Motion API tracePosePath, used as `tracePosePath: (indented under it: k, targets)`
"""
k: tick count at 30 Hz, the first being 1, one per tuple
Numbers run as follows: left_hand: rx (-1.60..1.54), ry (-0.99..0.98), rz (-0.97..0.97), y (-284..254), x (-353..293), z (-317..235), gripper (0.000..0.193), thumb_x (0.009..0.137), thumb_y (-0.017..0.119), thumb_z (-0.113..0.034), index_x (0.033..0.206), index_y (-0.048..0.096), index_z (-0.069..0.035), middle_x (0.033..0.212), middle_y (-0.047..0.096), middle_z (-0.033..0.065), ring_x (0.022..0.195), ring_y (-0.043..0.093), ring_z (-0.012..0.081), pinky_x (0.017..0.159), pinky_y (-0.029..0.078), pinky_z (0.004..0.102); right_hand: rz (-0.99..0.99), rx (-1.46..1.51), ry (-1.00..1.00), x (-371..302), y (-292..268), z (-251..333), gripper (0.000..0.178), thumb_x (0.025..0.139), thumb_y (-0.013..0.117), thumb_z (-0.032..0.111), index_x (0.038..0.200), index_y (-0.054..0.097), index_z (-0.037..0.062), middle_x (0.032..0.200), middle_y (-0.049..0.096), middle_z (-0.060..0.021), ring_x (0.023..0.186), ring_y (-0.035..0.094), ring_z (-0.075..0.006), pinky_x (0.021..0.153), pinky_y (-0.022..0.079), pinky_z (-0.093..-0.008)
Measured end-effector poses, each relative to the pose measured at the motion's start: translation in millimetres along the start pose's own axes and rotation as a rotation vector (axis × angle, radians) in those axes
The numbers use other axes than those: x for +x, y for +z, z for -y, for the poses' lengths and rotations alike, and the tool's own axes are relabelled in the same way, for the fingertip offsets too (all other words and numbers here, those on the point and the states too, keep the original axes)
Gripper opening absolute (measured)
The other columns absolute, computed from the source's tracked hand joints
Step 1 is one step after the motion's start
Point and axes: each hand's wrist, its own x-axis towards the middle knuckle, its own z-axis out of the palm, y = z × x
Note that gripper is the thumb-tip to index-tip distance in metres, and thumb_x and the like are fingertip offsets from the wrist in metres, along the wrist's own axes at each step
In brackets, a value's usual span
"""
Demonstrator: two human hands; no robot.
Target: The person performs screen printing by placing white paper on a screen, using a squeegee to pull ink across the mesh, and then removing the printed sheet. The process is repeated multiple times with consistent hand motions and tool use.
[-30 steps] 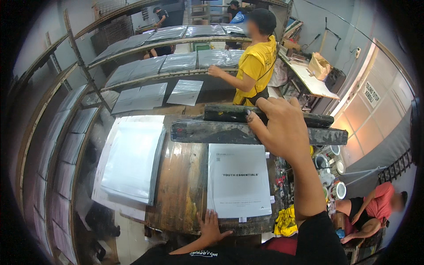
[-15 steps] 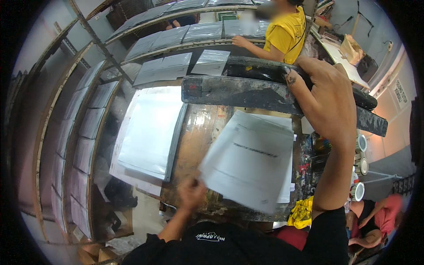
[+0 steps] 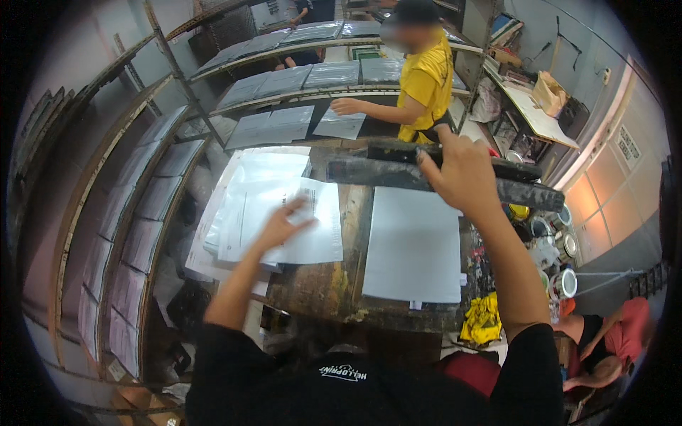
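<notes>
My right hand (image 3: 462,167) grips a dark, ink-stained printing frame (image 3: 529,195), seen nearly edge-on and tilted up above the table's far side. A black bar (image 3: 391,152) lies along it, also under my fingers. Below the frame, a plain white sheet (image 3: 413,245) rests flat, with small white tabs at its edges. Slightly blurred, my left hand (image 3: 284,226) is open with fingers spread over a printed white sheet (image 3: 320,234). That sheet lies askew on a white stack (image 3: 266,167) at the left.
Racks of sheets (image 3: 128,241) stand at the left and beyond the table (image 3: 323,287). A co-worker in yellow (image 3: 426,89) reaches toward sheets at the far side. Paint cans (image 3: 565,284) and a yellow cloth (image 3: 482,319) sit at the right, near a seated person in red (image 3: 618,334).
My left hand has carried the printed sheet leftward onto the stack and let go. The plain sheet at the right is uncovered. My right hand still holds the frame, which now appears farther away.
</notes>
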Motion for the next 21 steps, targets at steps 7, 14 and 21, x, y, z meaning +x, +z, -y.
tracePosePath:
  k: [7, 14, 21]
  targets:
    - [-1.543, -0.365, -0.126, 181.6, -150.7, -52.4, 0.117, 0.089, 0.044, -0.084, 0.156, 0.013, 0.006, 0.153, 0.035, 0.0347, 0.144, 0.04, 0.0445, 0.12, 0.036, 0.052, 0.578, 0.051, -0.171, -182.2, 74.7, 11.1, 0.043, 0.092, 0.066, 0.049, 0.108, 0.072, 0.0097, 0.103, 0.065, -0.0119, 0.1, 0.059, -0.031, 0.083, 0.043, -0.0467]
    - [-1.358, -0.774, 0.109, 256.3, -136.5, 74.0, 0.129, 0.078, 0.035, -0.097, 0.161, 0.015, -0.001, 0.157, 0.033, 0.0326, 0.145, 0.038, 0.0425, 0.119, 0.036, 0.0496, 0.698, 0.25, 0.065, -335.6, 193.7, 17.9, 0.039, 0.084, 0.077, 0.043, 0.107, 0.07, 0.0124, 0.102, 0.067, -0.0119, 0.095, 0.066, -0.0321, 0.074, 0.056, -0.0474]
    - [-1.278, -0.985, 0.071, 275.5, -141.4, 99.3, 0.132, 0.08, 0.036, -0.096, 0.162, -0.011, -0.005, 0.162, 0.014, 0.0366, 0.149, 0.028, 0.0468, 0.118, 0.036, 0.05, 0.534, 0.129, 0.008, -263.2, 273.3, -28.9, 0.061, 0.076, 0.084, 0.031, 0.129, 0.062, 0.0086, 0.112, 0.063, -0.0112, 0.104, 0.061, -0.0331, 0.086, 0.053, -0.0471]
